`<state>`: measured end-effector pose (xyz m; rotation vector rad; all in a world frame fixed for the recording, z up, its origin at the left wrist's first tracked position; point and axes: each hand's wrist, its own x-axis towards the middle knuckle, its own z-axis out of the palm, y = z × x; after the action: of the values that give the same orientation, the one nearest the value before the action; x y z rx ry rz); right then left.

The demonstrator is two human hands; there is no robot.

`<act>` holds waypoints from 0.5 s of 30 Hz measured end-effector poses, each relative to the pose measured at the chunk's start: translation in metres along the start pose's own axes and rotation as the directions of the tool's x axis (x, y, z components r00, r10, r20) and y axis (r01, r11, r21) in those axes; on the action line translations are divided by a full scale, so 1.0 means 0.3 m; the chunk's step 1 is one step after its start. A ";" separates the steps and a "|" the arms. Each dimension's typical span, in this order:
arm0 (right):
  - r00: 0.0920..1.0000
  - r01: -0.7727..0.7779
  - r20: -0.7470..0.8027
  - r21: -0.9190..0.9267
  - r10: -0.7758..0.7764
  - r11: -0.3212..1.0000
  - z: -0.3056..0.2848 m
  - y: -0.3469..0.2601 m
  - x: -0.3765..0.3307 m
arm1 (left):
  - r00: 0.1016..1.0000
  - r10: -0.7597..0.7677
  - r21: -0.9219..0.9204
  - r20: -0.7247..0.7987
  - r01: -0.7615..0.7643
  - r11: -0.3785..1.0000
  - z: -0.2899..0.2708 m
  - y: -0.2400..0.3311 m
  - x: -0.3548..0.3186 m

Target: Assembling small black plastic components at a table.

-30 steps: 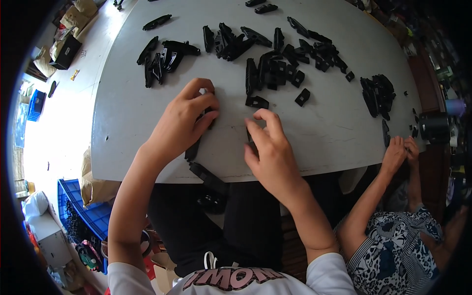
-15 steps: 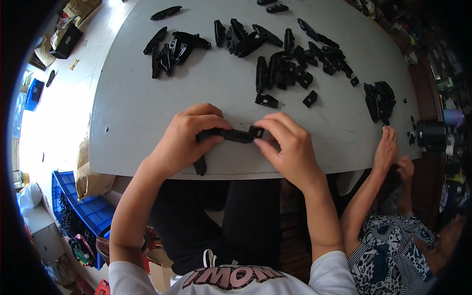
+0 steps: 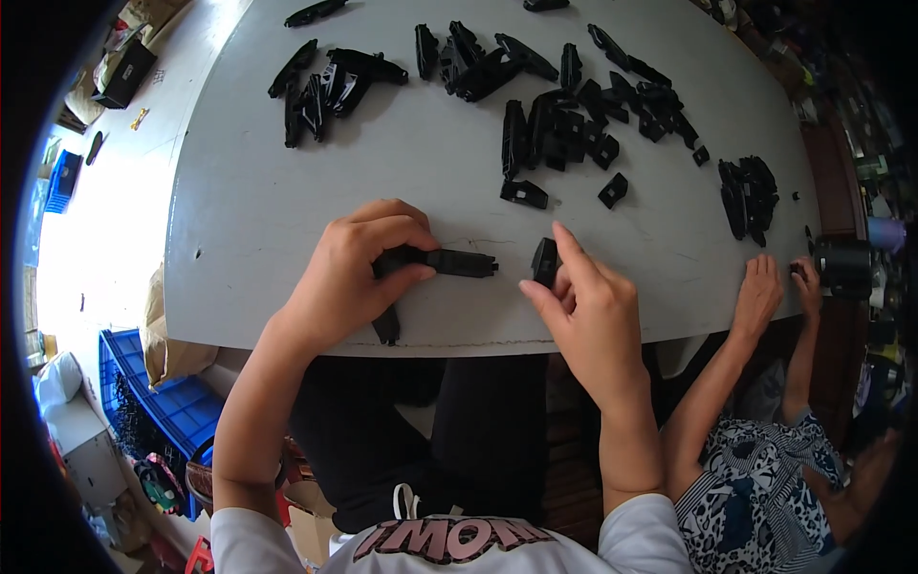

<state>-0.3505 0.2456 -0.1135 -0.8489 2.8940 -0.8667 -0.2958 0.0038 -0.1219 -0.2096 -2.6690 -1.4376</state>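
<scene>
Near the front edge of the table, my left hand (image 3: 371, 260) grips a long black plastic part (image 3: 463, 264), whose narrow end points to the right. Under that hand another black part (image 3: 386, 325) lies partly hidden on the table. My right hand (image 3: 595, 301) pinches a small black plastic piece (image 3: 544, 262) between fingers and thumb, the index finger stretched up beside it. A gap separates the small piece from the long part's end.
Loose black parts (image 3: 564, 134) lie beyond my hands, with another cluster (image 3: 359, 77) at far left. A co-worker's hands (image 3: 760, 292) rest at the table's right, near a stack of black parts (image 3: 749, 199) and a black cylindrical container (image 3: 841, 266). Blue crates (image 3: 167, 392) stand at lower left.
My right hand has drawn back to the right with the small piece, away from the long part's end. The co-worker's far hand has moved up onto the table.
</scene>
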 end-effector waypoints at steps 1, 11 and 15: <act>0.999 0.031 0.009 -0.030 -0.031 0.999 -0.011 -0.002 -0.001 | 1.000 -0.001 -0.005 0.005 0.001 1.000 0.002 -0.002 -0.001; 0.972 0.227 0.006 0.223 -0.234 0.948 0.010 0.017 0.041 | 1.000 -0.008 0.016 0.027 0.008 1.000 0.011 0.007 0.000; 0.967 0.255 -0.091 0.419 -0.239 0.872 0.074 -0.023 0.060 | 0.999 -0.019 0.012 0.038 0.019 1.000 0.014 0.011 -0.004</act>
<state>-0.3591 0.2204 -0.1261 -1.1685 2.4895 -1.4807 -0.2942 0.0091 -0.1216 -0.2129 -2.7157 -1.4380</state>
